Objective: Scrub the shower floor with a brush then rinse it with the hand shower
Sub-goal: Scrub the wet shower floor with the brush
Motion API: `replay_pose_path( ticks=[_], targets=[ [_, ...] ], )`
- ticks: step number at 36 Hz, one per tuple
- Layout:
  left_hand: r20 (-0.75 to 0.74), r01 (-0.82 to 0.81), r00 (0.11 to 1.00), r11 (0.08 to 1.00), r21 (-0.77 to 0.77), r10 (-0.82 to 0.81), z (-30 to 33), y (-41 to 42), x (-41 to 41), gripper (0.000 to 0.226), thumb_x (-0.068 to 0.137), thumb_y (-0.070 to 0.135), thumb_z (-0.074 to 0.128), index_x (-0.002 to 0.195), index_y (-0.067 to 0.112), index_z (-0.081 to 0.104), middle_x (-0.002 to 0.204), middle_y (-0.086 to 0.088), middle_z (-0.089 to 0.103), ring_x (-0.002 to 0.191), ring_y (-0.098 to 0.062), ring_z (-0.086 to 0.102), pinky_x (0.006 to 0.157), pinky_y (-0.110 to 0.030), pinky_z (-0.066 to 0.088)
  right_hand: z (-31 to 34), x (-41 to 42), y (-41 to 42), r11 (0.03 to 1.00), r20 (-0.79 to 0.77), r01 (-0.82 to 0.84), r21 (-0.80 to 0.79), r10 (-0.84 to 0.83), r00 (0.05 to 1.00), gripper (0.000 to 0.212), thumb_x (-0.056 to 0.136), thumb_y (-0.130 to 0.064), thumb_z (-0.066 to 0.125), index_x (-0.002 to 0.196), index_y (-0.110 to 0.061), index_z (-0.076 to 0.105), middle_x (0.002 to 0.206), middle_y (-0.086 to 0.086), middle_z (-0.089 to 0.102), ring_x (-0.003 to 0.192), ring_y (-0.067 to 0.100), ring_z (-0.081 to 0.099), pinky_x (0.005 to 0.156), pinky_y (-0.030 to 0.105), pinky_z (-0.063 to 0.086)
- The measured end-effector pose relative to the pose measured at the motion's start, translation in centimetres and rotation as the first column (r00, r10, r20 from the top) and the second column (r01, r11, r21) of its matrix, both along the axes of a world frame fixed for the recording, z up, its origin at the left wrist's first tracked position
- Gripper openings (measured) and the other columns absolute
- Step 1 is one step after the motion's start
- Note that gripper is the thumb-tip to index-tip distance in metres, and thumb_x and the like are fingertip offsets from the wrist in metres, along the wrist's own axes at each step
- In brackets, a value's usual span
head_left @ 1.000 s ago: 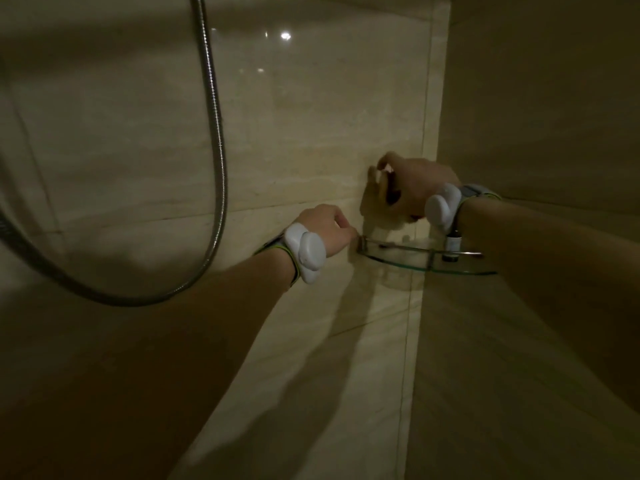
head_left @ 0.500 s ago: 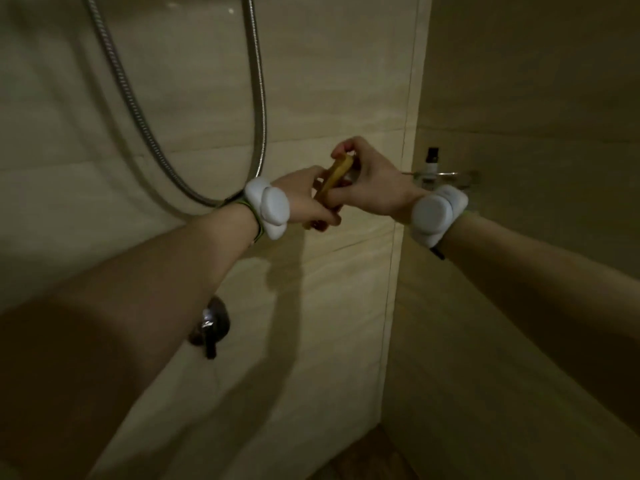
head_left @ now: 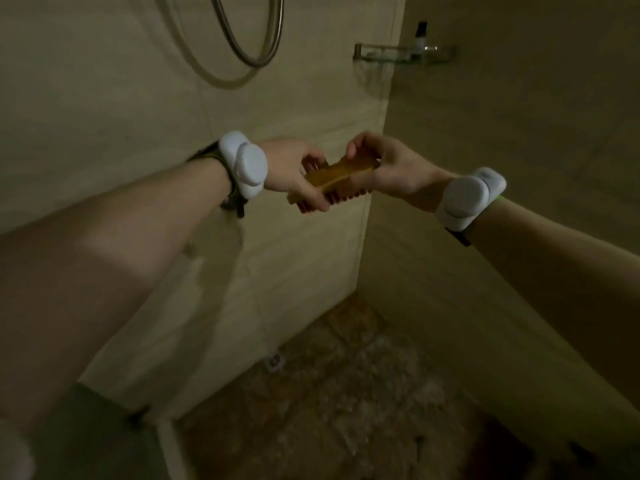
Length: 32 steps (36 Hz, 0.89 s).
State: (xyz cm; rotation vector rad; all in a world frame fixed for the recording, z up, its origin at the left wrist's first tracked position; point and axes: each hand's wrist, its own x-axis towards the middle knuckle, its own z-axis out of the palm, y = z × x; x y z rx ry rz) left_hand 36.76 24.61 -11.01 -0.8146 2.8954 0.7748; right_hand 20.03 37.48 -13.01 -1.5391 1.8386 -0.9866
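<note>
Pale beige tiled walls [head_left: 104, 98] meet in a corner above the mottled brown stone shower floor [head_left: 346, 393]. A coiled metal shower hose [head_left: 249, 57] loops down the left wall, and a glass corner shelf [head_left: 398, 53] carries a small dark bottle [head_left: 421, 34]. Out in front, high over the floor, the left hand [head_left: 294, 174] and right hand [head_left: 391, 168] both clasp an amber plastic scrubbing brush [head_left: 341, 178], fingers curled shut around either end, dark bristles facing down.
</note>
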Motion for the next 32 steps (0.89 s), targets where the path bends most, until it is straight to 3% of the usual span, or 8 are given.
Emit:
replay_pose_path(
  ticks=[4, 7, 12, 16, 20, 23, 27, 32],
  targets=[
    [0.097, 0.068, 0.993, 0.998, -0.017, -0.066, -2.5, 1.5, -0.5, 0.053, 0.066, 0.047, 0.087, 0.109, 0.023, 0.066, 0.087, 0.008, 0.075, 0.070, -0.004, 0.072, 0.060, -0.019, 0.053, -3.1, 0.4, 1.9, 0.989, -0.099, 0.001, 0.150, 0.014, 0.995, 0.040, 0.079, -0.024, 0.085, 0.109, -0.019, 0.059, 0.110, 0.001, 0.067, 0.092, 0.021, 0.070, 0.085, 0.042, 0.061],
    [0.155, 0.108, 0.983, 0.994, -0.032, -0.102, -5.2, 2.0, -1.7, 0.051, 0.066, 0.046, 0.087, 0.106, 0.022, 0.067, 0.086, 0.005, 0.076, 0.070, -0.008, 0.073, 0.070, -0.032, 0.061, -6.1, 0.4, 2.4, 0.983, -0.193, -0.015, 0.182, 0.051, 0.980, 0.043, 0.078, -0.034, 0.085, 0.109, -0.022, 0.058, 0.104, -0.004, 0.067, 0.089, 0.017, 0.071, 0.076, 0.031, 0.062],
    [0.212, 0.152, 0.967, 0.988, -0.032, -0.141, -12.0, 2.7, -3.7, 0.054, 0.066, 0.046, 0.087, 0.110, 0.023, 0.066, 0.088, 0.002, 0.075, 0.075, -0.012, 0.072, 0.067, -0.027, 0.055, -11.9, -0.3, 3.4, 0.975, -0.409, -0.020, 0.221, 0.111, 0.906, 0.044, 0.078, -0.051, 0.081, 0.109, -0.025, 0.064, 0.100, -0.009, 0.066, 0.089, 0.013, 0.065, 0.080, 0.035, 0.056],
    [0.228, 0.163, 0.961, 0.987, -0.010, -0.156, -20.1, 3.3, -6.1, 0.061, 0.062, 0.051, 0.088, 0.112, 0.025, 0.065, 0.087, 0.002, 0.075, 0.075, -0.014, 0.071, 0.066, -0.029, 0.054, -19.8, -2.3, 4.3, 0.960, -0.444, -0.007, 0.279, 0.136, 0.886, 0.050, 0.080, -0.051, 0.079, 0.118, -0.024, 0.062, 0.105, -0.006, 0.066, 0.095, 0.018, 0.064, 0.084, 0.037, 0.054],
    [0.204, 0.175, 0.962, 0.983, 0.057, -0.183, -29.0, 4.4, -7.7, 0.062, 0.063, 0.044, 0.090, 0.114, 0.020, 0.063, 0.102, 0.004, 0.069, 0.090, -0.017, 0.065, 0.080, -0.035, 0.054, -28.6, -3.9, 5.1, 0.941, -0.402, 0.005, 0.340, 0.141, 0.905, 0.070, 0.077, -0.058, 0.077, 0.134, -0.027, 0.050, 0.123, -0.002, 0.064, 0.107, 0.022, 0.063, 0.092, 0.045, 0.054],
    [0.227, 0.201, 0.946, 0.969, 0.143, -0.230, -34.8, 5.9, -8.4, 0.063, 0.069, 0.029, 0.089, 0.122, 0.009, 0.060, 0.115, 0.000, 0.065, 0.103, -0.017, 0.061, 0.085, -0.024, 0.046, -35.4, -3.9, 6.2, 0.928, -0.443, 0.003, 0.373, 0.175, 0.879, 0.076, 0.075, -0.062, 0.074, 0.138, -0.033, 0.040, 0.127, -0.002, 0.059, 0.110, 0.024, 0.061, 0.090, 0.045, 0.053],
    [0.288, 0.182, 0.937, 0.980, 0.081, -0.198, -43.3, 7.0, -8.0, 0.061, 0.075, 0.032, 0.084, 0.126, 0.013, 0.057, 0.120, -0.006, 0.063, 0.112, -0.026, 0.060, 0.090, -0.034, 0.048, -44.1, -3.3, 7.1, 0.919, -0.453, 0.009, 0.394, 0.186, 0.872, 0.077, 0.077, -0.060, 0.072, 0.140, -0.035, 0.034, 0.132, -0.003, 0.053, 0.110, 0.026, 0.060, 0.089, 0.047, 0.053],
    [0.255, 0.158, 0.952, 0.985, 0.062, -0.169, -51.7, 7.1, -6.8, 0.059, 0.077, 0.035, 0.081, 0.126, 0.015, 0.055, 0.120, -0.007, 0.062, 0.110, -0.027, 0.059, 0.089, -0.033, 0.046, -51.4, -2.4, 7.5, 0.917, -0.524, 0.060, 0.395, 0.172, 0.834, 0.076, 0.078, -0.062, 0.068, 0.141, -0.037, 0.033, 0.131, -0.006, 0.053, 0.108, 0.025, 0.062, 0.087, 0.046, 0.055]
  ],
)
